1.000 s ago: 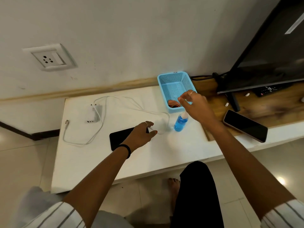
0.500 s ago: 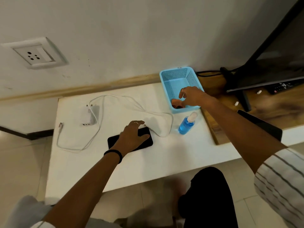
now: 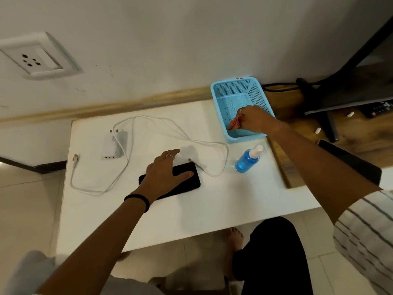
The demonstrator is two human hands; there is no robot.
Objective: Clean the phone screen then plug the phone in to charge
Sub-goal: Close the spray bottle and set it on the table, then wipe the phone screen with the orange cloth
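White plaster is filling the upper left, where a wall socket (image 3: 32, 58) is sitting well above the white table (image 3: 212, 205). On the table's left part a white charger brick (image 3: 113, 144) is lying on its side with its pins pointing toward the wall, and its white cable (image 3: 170, 126) is looping around it, one connector end (image 3: 75, 157) lying near the left edge and the other loop running rightward across the middle. My left hand (image 3: 165, 173) is lying flat and spread on the black phone (image 3: 191, 182), which is resting face up on the table near the middle; the fingers are splayed wide, pressing down rather than gripping, and I am wearing a black band (image 3: 138, 200) on that wrist. Just right of the cable loop a blue spray bottle (image 3: 247, 159) with a white nozzle is standing on the table, looking tilted in this wide view. Behind it a light blue basket (image 3: 234, 86) is sitting against the wall, and my right hand (image 3: 254, 120) is reaching inside it, fingers pinched closed on a small pinkish cloth (image 3: 235, 124). Farther right the table is meeting a wooden surface (image 3: 297, 116), where a second dark phone (image 3: 350, 160) is lying partly hidden behind my right forearm, and a dark screen on a stand (image 3: 350, 86) is leaning in at the right edge.
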